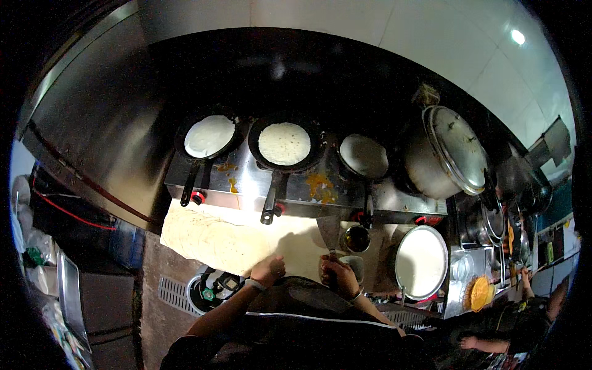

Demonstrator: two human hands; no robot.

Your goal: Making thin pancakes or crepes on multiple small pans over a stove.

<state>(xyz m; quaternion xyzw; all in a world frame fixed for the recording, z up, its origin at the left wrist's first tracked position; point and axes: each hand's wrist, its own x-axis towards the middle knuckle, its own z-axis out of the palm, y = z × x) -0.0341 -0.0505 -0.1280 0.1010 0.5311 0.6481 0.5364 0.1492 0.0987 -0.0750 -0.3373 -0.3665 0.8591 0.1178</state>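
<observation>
My right hand (341, 276) grips the handle of a metal spatula (328, 231), its broad blade pointing away toward the stove. Curled into a fist, my left hand (269, 272) is by the near edge of a pale board (296, 252); nothing shows in it. Overlapping thin flatbreads (208, 238) cover the board's left part. Beyond, a speckled flatbread (284, 143) lies in the middle frying pan (314, 148). The left pan (184, 173) holds a smooth white round (209, 136), and the right one a shaded pale round (364, 156). Near the spatula stands a small bowl of dark liquid (357, 238).
A large lidded metal pot (444, 152) stands at the stove's right. Below it is a wide bowl of white batter (422, 262). Pan handles overhang the stove's front edge near red knobs (199, 198). Orange spills (321, 188) mark the steel top. Another person's hand (469, 342) shows lower right.
</observation>
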